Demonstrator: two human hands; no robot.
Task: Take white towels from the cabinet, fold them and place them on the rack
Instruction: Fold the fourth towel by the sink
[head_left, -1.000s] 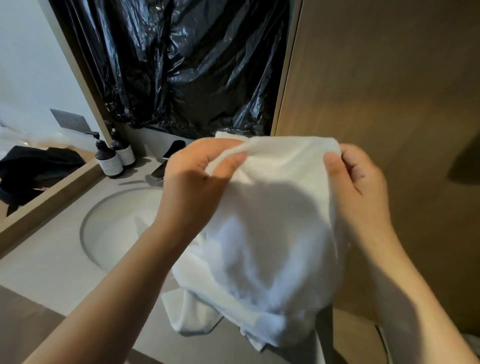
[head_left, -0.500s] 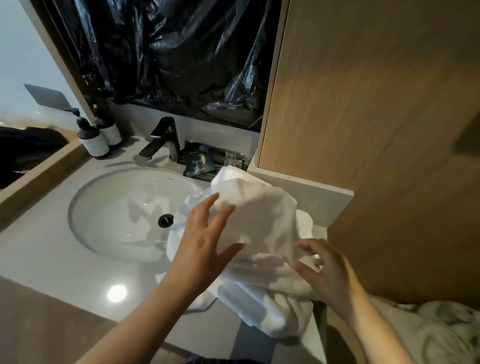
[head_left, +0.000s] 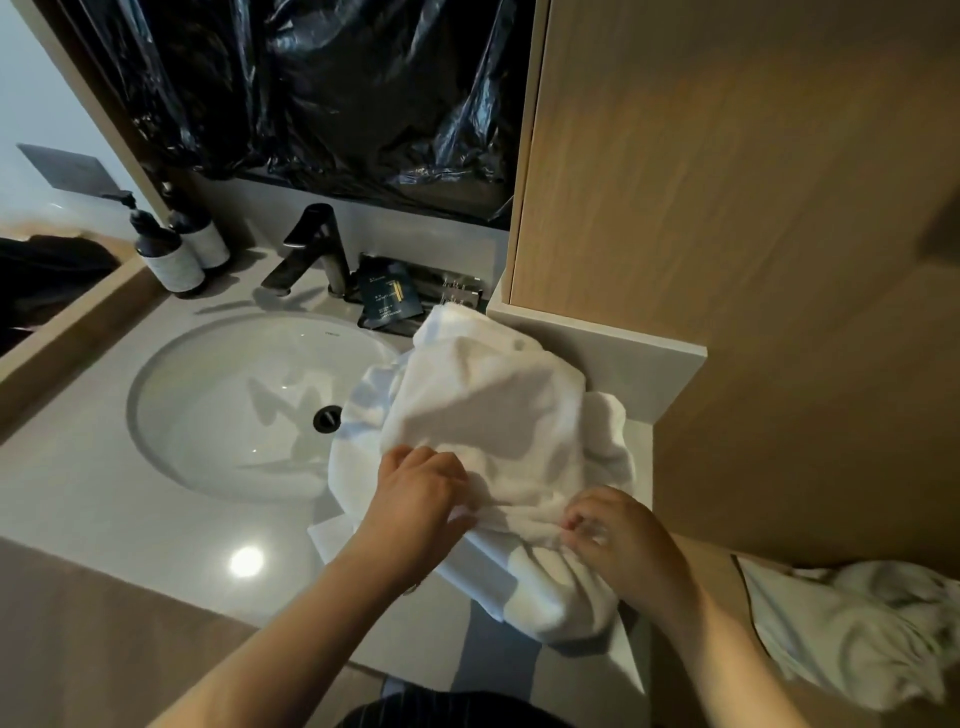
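A white towel (head_left: 483, 415) lies crumpled on the grey counter (head_left: 104, 509), right of the round sink (head_left: 234, 400) and against the wooden cabinet's base. My left hand (head_left: 415, 499) has its fingers curled into the towel's near edge. My right hand (head_left: 618, 530) pinches the same bunched edge further right. Part of the towel hangs over the counter's front edge. More white cloth (head_left: 857, 629) lies at the lower right, beside the cabinet.
A dark faucet (head_left: 317, 249) stands behind the sink, with two pump bottles (head_left: 171, 254) at the back left. A dark packet (head_left: 389, 296) lies behind the towel. Black plastic (head_left: 337, 88) covers the mirror. The wooden cabinet wall (head_left: 727, 208) fills the right.
The towel came down from chest height onto the counter. Both hands dropped to its near edge and now gather it; the view tilted down toward the sink.
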